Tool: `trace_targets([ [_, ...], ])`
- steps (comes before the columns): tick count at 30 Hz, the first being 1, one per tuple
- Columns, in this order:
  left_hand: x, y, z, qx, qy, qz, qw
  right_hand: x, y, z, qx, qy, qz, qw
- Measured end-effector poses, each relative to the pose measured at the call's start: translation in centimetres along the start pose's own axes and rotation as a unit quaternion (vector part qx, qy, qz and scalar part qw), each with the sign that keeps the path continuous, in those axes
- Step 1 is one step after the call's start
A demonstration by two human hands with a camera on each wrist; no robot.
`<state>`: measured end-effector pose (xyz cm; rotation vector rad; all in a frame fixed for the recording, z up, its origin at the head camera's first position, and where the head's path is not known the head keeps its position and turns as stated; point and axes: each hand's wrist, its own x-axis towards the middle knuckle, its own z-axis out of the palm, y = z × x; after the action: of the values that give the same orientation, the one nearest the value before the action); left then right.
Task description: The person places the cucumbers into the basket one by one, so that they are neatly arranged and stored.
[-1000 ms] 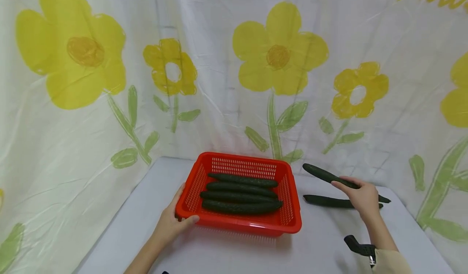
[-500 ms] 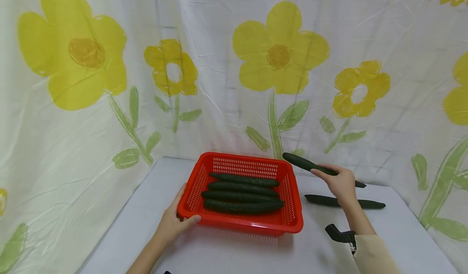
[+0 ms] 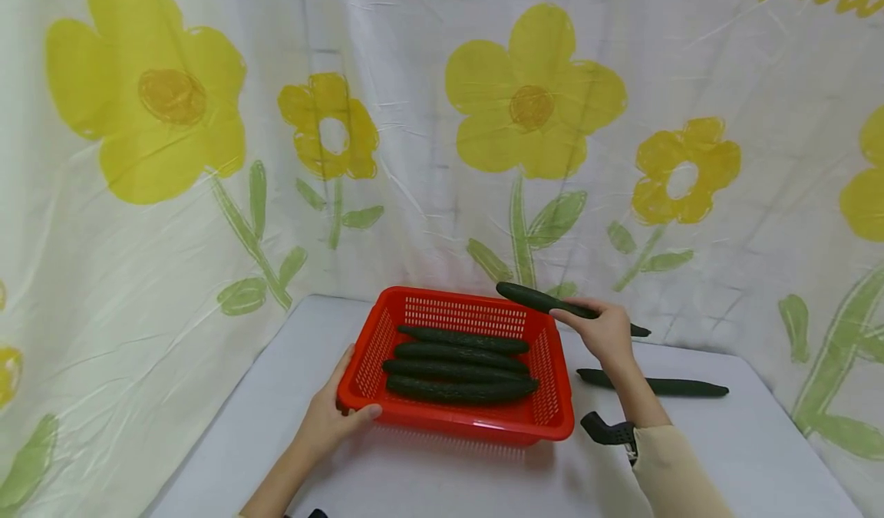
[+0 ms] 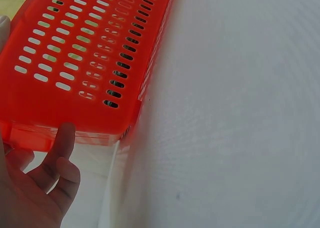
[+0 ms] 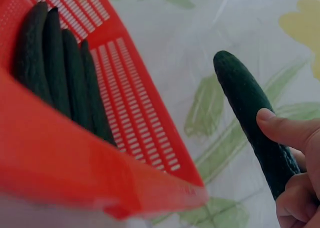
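Note:
A dark green cucumber is held up in my right hand, above the back right corner of the red plastic basket. In the right wrist view the thumb lies along that cucumber and the fingers wrap its lower half. My left hand grips the basket's front left corner, thumb on the rim. The left wrist view has its fingers against the basket's outside wall. Inside the basket several cucumbers lie side by side.
One more cucumber lies on the white table, right of the basket. A curtain with yellow flowers hangs behind the table. Black wrist gear sticks out from the right wrist.
My right hand has carried its cucumber leftward and slightly up, from over the lone cucumber on the table to the basket's back right corner. The left hand stays on the basket.

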<state>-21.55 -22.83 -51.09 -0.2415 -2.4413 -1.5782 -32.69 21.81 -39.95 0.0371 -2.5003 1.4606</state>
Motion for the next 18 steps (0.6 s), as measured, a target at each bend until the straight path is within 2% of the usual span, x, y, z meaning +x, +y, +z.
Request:
trace_targets([
  [9,0.0,-0.1,0.0,-0.001,0.000,0.003,1.0000,0.2,-1.8,2.4,0.018,-0.009,-0.015,0.9997],
  [18,0.0,0.0,0.0,-0.005,-0.002,0.004,1.0000,-1.2,-3.7,5.1,0.024,-0.033,-0.015,0.9991],
])
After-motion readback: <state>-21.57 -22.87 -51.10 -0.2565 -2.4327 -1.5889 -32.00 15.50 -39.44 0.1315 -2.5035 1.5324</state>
